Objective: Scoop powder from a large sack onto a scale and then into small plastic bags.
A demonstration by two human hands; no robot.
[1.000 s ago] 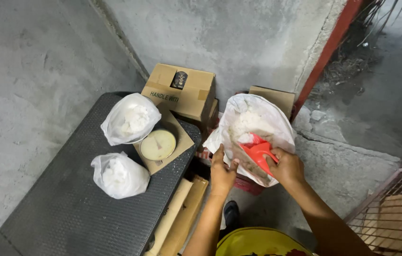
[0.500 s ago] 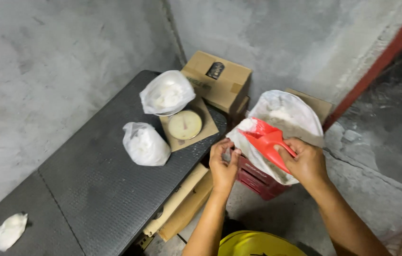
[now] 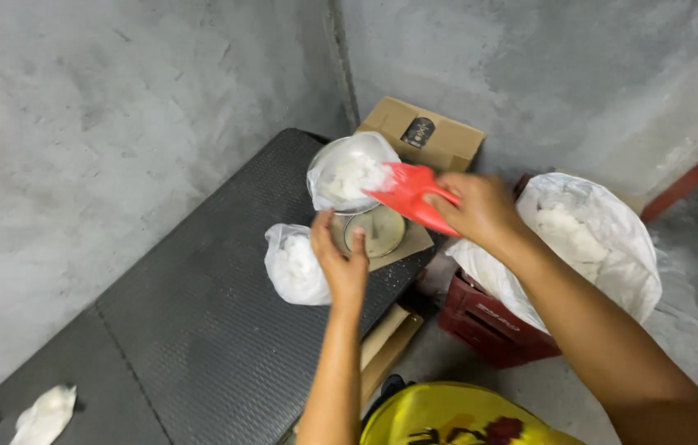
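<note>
My right hand (image 3: 477, 210) grips a red plastic scoop (image 3: 407, 194) and tips its front into the mouth of a small clear bag (image 3: 349, 173) holding white powder. That bag sits on a round scale pan (image 3: 378, 232) over a piece of cardboard. Just below the bag, my left hand (image 3: 341, 264) is raised with its fingers apart, fingertips at the bag's lower edge and the pan. A filled, tied bag of white powder (image 3: 293, 265) lies on the black platform (image 3: 201, 330) right beside my left hand.
A large white sack of powder (image 3: 604, 239) stands open in a red crate (image 3: 489, 325) at the right. A cardboard box (image 3: 423, 132) sits in the corner against grey concrete walls. A small white bag (image 3: 44, 414) lies at the platform's near left. Something yellow (image 3: 448, 416) is below me.
My right hand lifted the scoop out of the large sack and swung it left to the small bag on the scale. My left hand left the sack and moved to that bag.
</note>
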